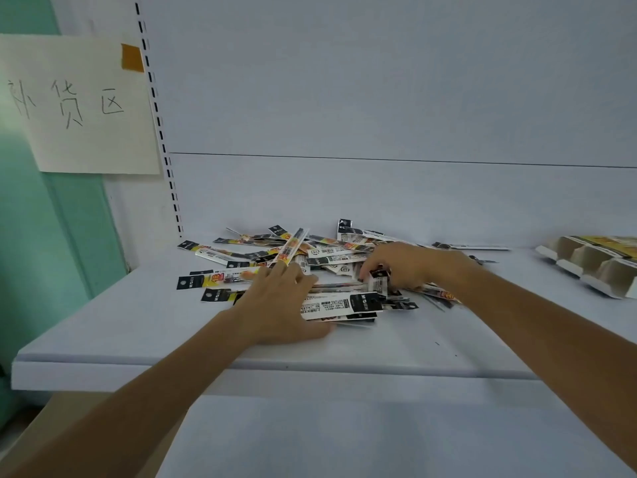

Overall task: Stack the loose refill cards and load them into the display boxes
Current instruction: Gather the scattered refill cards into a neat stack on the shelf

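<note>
Gathering step, early on: loose refill cards [275,251] lie in a scattered heap on the shelf [138,322], spreading past the fingertips of both hands and out to either side. Palm down, the left hand [275,305] has its fingers nearly straight and its thumb along the near edge of a small stack [339,307] at its thumb side; it looks to be steadying the stack, not clearly gripping it. Fingers curled, the right hand [410,267] pinches one card [377,282] by its dark header end, just beyond the stack's far edge. The display boxes [593,267] sit well off to the right hand's outer side, compartments seemingly unfilled. Next move likely: lay the pinched card square on the stack, same way round, edges flush, then pick another; most of the heap is unsorted.
</note>
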`<state>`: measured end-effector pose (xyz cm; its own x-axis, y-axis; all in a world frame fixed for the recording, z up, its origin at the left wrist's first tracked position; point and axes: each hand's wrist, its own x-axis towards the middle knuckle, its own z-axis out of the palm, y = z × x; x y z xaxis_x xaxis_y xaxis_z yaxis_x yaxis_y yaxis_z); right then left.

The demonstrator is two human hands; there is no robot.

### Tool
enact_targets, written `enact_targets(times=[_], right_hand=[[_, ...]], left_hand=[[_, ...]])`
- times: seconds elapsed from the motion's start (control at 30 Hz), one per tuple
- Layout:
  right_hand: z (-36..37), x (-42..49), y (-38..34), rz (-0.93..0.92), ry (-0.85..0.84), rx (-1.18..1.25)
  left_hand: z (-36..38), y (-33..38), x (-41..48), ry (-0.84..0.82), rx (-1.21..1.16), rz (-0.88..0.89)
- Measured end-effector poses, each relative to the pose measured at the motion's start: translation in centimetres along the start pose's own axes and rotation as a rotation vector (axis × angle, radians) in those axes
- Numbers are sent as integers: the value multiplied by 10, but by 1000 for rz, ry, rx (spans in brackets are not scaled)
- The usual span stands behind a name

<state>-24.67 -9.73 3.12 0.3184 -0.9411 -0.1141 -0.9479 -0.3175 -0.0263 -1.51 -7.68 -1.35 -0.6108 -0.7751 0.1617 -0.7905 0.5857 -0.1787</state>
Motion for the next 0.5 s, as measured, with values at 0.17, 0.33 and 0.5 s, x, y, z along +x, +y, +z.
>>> enact_targets(times=[0.17, 0.33, 0.5], right_hand=[[12, -11, 10, 74, 260, -63], [14, 0, -10, 69, 416, -24], [9, 18, -47, -31, 426, 289]], left_hand=[[2, 2, -4, 23, -41, 5], [-2, 4, -11, 107, -6, 11], [-1, 8, -13, 182, 11, -63]])
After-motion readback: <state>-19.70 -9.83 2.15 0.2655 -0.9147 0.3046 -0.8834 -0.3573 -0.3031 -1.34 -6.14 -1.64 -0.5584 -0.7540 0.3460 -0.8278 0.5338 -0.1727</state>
